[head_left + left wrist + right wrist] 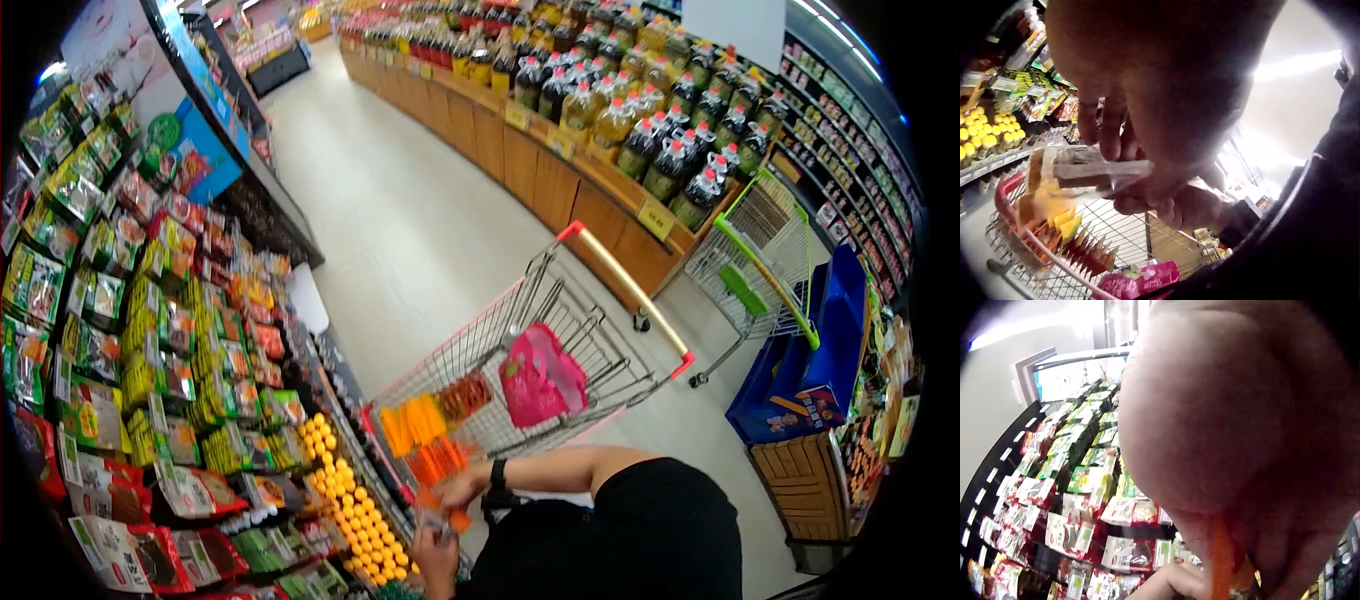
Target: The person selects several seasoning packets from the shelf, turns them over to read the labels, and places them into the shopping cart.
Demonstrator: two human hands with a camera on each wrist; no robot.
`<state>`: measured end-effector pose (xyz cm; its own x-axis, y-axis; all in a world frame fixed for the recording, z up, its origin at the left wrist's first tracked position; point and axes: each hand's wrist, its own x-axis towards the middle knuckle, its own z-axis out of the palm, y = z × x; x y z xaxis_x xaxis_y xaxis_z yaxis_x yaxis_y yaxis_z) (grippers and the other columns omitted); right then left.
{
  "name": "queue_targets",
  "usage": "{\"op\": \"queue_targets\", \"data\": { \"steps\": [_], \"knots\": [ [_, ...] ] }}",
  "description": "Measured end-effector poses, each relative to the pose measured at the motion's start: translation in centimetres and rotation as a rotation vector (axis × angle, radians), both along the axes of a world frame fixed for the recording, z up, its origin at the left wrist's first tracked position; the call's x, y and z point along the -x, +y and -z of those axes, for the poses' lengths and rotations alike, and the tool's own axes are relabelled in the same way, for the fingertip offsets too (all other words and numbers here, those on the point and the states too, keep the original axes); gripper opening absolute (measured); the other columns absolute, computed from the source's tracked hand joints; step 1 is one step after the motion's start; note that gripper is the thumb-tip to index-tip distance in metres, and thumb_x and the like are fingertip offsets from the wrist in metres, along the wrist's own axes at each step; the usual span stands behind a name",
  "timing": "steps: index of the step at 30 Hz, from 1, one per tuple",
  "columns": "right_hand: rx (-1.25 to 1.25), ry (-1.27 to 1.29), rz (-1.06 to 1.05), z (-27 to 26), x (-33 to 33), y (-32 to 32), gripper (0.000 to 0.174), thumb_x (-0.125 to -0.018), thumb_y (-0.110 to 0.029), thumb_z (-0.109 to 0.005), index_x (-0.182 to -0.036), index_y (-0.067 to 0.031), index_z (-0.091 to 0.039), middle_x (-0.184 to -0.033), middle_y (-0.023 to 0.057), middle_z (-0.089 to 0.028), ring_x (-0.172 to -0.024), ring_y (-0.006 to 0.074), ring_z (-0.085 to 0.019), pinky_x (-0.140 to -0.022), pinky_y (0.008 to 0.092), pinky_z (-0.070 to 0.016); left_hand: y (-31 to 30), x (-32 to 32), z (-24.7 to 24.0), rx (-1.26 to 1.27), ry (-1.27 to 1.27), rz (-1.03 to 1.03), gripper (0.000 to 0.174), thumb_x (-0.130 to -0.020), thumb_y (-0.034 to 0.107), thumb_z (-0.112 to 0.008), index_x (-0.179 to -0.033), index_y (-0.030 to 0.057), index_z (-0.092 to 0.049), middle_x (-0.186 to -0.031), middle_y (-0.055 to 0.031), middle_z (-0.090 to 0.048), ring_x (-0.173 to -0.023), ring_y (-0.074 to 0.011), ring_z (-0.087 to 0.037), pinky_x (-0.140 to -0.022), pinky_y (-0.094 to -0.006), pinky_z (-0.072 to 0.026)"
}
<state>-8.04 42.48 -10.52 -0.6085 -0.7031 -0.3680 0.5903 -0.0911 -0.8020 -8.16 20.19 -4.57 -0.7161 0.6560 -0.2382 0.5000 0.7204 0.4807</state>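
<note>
My right hand (461,490), with a black band on its wrist, pinches an orange packet (1220,559) beside the cart's near end. Close below it, my left hand (436,562) grips a clear plastic packet (1075,172) with brown and orange parts. In the left wrist view the two hands meet behind this packet, and its far end is hidden by fingers. Inside the shopping cart (610,365) lie yellow packets (412,424), orange packets (436,460), reddish-brown packets (464,396) and a pink bag (540,378).
Bagged goods (180,350) fill the sloping shelf at left, with yellow-capped bottles (350,510) at its edge. Across the aisle floor (350,200), large oil bottles (660,150) stand on a wooden stand (555,185). A green-handled cart (755,260) and a blue display box (800,370) stand at right.
</note>
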Motion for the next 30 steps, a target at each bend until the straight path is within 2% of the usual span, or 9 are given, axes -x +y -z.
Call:
{"op": "queue_targets", "data": {
  "steps": [6,10,13,14,20,22,24,26,30],
  "knots": [
    [-0.202,-0.008,0.325,11.2,-4.8,6.7,0.033,-0.085,-0.01,-0.057,-0.116,0.0001,-0.06,-0.093,0.0054,-0.064,-0.081,0.0196,-0.059,-0.068,0.0347,-0.0484,2.8,0.3,-1.0,-0.322,-0.279,0.111,0.029,-0.076,0.012,-0.078,-0.097,0.0002,-0.063,-0.089,-0.0143,-0.063,-0.085,-0.0298,-0.064,-0.074,-0.0367,-0.0514],
    [-0.207,-0.193,0.525,7.6,-9.2,13.6,0.041,-0.084,-0.004,-0.053,-0.124,0.0027,-0.057,-0.116,0.0083,-0.065,-0.101,0.0202,-0.059,-0.083,0.0345,-0.0497,1.7,-0.1,1.3,-0.265,-0.316,0.063,0.023,-0.079,0.009,-0.074,-0.099,0.0006,-0.065,-0.085,-0.0124,-0.064,-0.08,-0.0266,-0.065,-0.072,-0.0343,-0.0515],
    [-0.601,-0.237,0.674,12.2,-10.7,15.9,0.025,-0.084,-0.013,-0.059,-0.102,0.0027,-0.068,-0.092,0.0066,-0.07,-0.081,0.0188,-0.063,-0.071,0.0333,-0.052,0.7,-0.7,1.7,-0.184,-0.449,0.042,0.023,-0.081,0.011,-0.073,-0.1,0.0015,-0.065,-0.082,-0.0116,-0.065,-0.077,-0.0251,-0.065,-0.07,-0.0336,-0.0512],
    [-0.826,-0.255,0.701,20.0,-11.3,16.1,0.026,-0.08,-0.017,-0.062,-0.095,0.0026,-0.07,-0.086,0.0156,-0.072,-0.077,0.0262,-0.069,-0.062,0.0395,-0.053,0.5,-0.9,1.8,-0.158,-0.484,0.029,0.023,-0.082,0.012,-0.073,-0.101,0.0019,-0.065,-0.082,-0.0115,-0.065,-0.076,-0.0247,-0.065,-0.069,-0.0335,-0.0512],
    [-1.192,-0.206,0.419,28.5,-8.3,14.3,0.033,-0.077,-0.027,-0.063,-0.085,0.005,-0.07,-0.083,0.0296,-0.066,-0.082,0.0407,-0.069,-0.07,0.0474,-0.0538,-1.3,-1.3,1.7,0.004,-0.524,0.021,0.024,-0.088,0.019,-0.07,-0.106,0.0035,-0.066,-0.083,-0.009,-0.067,-0.076,-0.0225,-0.065,-0.068,-0.0339,-0.0497],
    [-1.257,-0.08,0.133,33.9,-5.9,12.4,0.018,-0.074,-0.007,-0.071,-0.087,0.0056,-0.071,-0.09,0.0277,-0.068,-0.076,0.0387,-0.068,-0.062,0.0479,-0.0534,-1.6,-1.4,1.2,0.043,-0.517,-0.018,0.024,-0.086,0.017,-0.071,-0.105,0.0037,-0.065,-0.082,-0.0105,-0.066,-0.076,-0.0245,-0.065,-0.068,-0.035,-0.0499],
    [-1.098,-0.453,0.351,28.7,-4.2,11.7,0.031,-0.082,-0.016,-0.065,-0.096,0.0114,-0.066,-0.085,0.0274,-0.069,-0.081,0.0378,-0.07,-0.064,0.0462,-0.0547,-1.9,-1.4,0.8,0.074,-0.502,-0.06,0.023,-0.084,0.015,-0.071,-0.104,0.0038,-0.065,-0.081,-0.0121,-0.066,-0.076,-0.0264,-0.065,-0.069,-0.0362,-0.0501],
    [-1.186,-0.294,0.112,29.0,-2.4,10.4,0.039,-0.085,-0.012,-0.064,-0.113,0.0137,-0.055,-0.087,0.0284,-0.068,-0.074,0.0366,-0.069,-0.058,0.0462,-0.0535,-3.7,-2.1,2.1,0.034,-0.531,-0.124,0.023,-0.084,0.015,-0.071,-0.105,0.0042,-0.065,-0.078,-0.0116,-0.066,-0.073,-0.0258,-0.065,-0.067,-0.0351,-0.0499],
    [-1.109,-0.498,0.367,30.1,-1.0,7.3,0.055,-0.089,-0.011,-0.062,-0.134,0.0099,-0.036,-0.089,0.0261,-0.066,-0.073,0.0359,-0.067,-0.053,0.044,-0.0512,-5.6,-3.8,1.7,0.171,-0.588,-0.225,0.025,-0.085,0.013,-0.07,-0.108,0.0049,-0.065,-0.077,-0.0099,-0.066,-0.072,-0.0233,-0.065,-0.064,-0.0346,-0.0494]
  ]
}}
